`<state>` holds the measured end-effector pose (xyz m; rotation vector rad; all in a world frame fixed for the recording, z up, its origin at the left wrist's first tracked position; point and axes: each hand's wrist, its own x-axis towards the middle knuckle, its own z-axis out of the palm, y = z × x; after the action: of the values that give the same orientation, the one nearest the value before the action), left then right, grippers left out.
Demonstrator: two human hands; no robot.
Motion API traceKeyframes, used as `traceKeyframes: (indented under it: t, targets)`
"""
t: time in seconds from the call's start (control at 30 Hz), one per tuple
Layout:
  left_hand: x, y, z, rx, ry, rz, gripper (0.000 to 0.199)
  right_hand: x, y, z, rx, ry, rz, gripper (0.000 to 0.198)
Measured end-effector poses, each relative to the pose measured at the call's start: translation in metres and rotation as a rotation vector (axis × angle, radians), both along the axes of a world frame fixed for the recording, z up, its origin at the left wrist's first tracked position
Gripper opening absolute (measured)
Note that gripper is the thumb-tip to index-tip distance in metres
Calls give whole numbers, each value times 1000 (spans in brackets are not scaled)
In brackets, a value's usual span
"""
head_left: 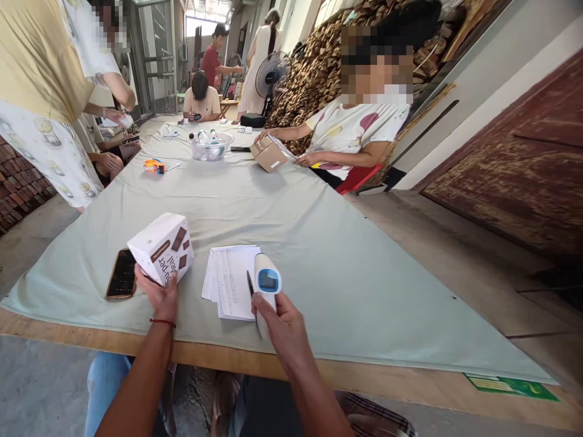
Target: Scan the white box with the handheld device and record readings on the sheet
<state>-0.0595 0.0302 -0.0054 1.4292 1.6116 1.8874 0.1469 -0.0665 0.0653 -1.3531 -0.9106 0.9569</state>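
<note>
Grip and Orientation

Carton of white printed cardboard (161, 247) is at the left of the near end of the cloth-covered table (364, 279), beside a black-screened phone in an orange-brown case (121, 273). The left hand (159, 296) clamps its near lower part, thumb on the printed face, fingers on the opposite side. The carton should be light and fairly stiff, though its walls may dent; take hold across opposite sides. Its plain face is turned up, its printed face to the right. The long axis seems to run from near left to far right — foreshortening leaves this uncertain.

White pistol-shaped plastic device with a blue-rimmed display (268, 277) is at the right edge of the white written sheets (230, 284). The fingers of the right hand (285, 325) wrap its handle, the correct hold. Expect a light, rigid, smooth body — possibly fragile if dropped. The display faces the wearer; the nose points away up the table, the handle downward.
</note>
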Motion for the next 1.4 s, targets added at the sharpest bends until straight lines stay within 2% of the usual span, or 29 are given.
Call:
traceKeyframes:
  t: [0.07, 0.17, 0.23, 0.3, 0.37, 0.43, 0.53, 0.57, 0.63, 0.73, 0.83, 0.97, 1.1, 1.2, 1.3, 1.4]
  targets:
    - [-3, 3, -1, -55, 55, 110, 104, 14, -6, 4, 3, -53, -60, 45]
    - [-4, 5, -2, -66, 168, 178, 104, 30, -14, 8, -30, -105, -136, 46]
    - [0, 2, -2, 54, 309, 222, 99, 37, -17, 8, -48, -122, -178, 46]
    - [8, -6, -1, 254, 470, 226, 88, 42, -19, 7, -49, -124, -211, 46]
    - [17, -15, 1, 433, 624, 109, 69, 46, -19, 4, -48, -119, -235, 47]
    - [26, -23, 4, 477, 783, -151, 51, 48, -19, 0, -46, -125, -255, 47]
    - [34, -26, 10, 344, 941, -577, 42, 50, -18, -5, -46, -150, -278, 49]
    - [36, -25, 11, 289, 966, -662, 43, 50, -17, -6, -48, -161, -280, 49]
    - [36, -22, 12, 208, 994, -741, 48, 49, -16, -7, -52, -185, -277, 49]
    - [35, -18, 10, 138, 1007, -783, 53, 48, -16, -7, -51, -232, -263, 49]
    - [35, -19, 7, 91, 991, -798, 48, 49, -15, -11, -59, -284, -255, 48]
    - [35, -20, 7, 65, 971, -813, 43, 61, -6, -30, -100, -398, -228, 53]
    - [35, -19, 7, 65, 991, -832, 39, 81, 14, -56, -218, -805, -231, 49]
    - [35, -19, 7, 64, 1002, -847, 38, 95, 27, -69, -283, -1117, -163, 42]
    - [35, -19, 8, 48, 1015, -853, 38, 104, 33, -74, -326, -1293, -107, 38]
    - [35, -19, 9, 20, 1020, -853, 38, 102, 33, -74, -301, -1364, -153, 38]
